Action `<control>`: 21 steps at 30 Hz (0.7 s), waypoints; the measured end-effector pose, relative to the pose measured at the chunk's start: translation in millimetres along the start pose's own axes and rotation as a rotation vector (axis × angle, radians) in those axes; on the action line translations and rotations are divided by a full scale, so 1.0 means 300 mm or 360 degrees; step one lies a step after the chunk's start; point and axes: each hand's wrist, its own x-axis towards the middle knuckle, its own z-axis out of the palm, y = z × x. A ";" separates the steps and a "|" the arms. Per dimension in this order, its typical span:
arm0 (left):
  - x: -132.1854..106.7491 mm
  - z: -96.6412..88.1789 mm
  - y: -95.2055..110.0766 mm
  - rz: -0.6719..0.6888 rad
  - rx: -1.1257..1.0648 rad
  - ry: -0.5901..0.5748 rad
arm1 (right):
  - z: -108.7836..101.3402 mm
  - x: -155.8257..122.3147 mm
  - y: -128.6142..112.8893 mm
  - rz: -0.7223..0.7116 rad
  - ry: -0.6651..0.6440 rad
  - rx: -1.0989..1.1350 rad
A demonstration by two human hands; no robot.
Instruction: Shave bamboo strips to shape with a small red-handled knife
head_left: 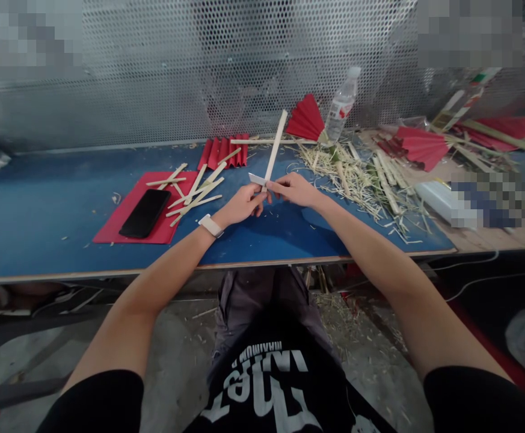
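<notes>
Over the blue table top [55,228], my left hand [243,204] and my right hand [294,187] meet at the lower end of a long pale bamboo strip [275,147] that rises up and to the right. A small silvery blade [257,178] juts left from between the fingers; I cannot tell which hand grips it. Both hands are closed in a pinch. My left wrist wears a white watch [210,225].
A black phone [145,213] and several bamboo slats [194,195] lie on a red sheet [109,231]. Folded red paper fans [224,150] sit behind. A plastic bottle [341,107] stands at the back beside a heap of bamboo shavings [361,177]. A perforated metal screen [199,66] walls the rear.
</notes>
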 end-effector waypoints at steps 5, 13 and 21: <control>0.002 -0.003 0.006 -0.0023 0.0055 0.0002 | 0.000 0.000 0.009 -0.0119 -0.0094 -0.0010; -0.001 -0.002 0.006 0.0005 0.0044 -0.0003 | 0.000 -0.001 -0.001 -0.0017 -0.0177 0.0028; -0.005 -0.005 0.017 0.0056 0.0057 0.0012 | 0.001 -0.002 0.002 -0.0014 -0.0211 0.0115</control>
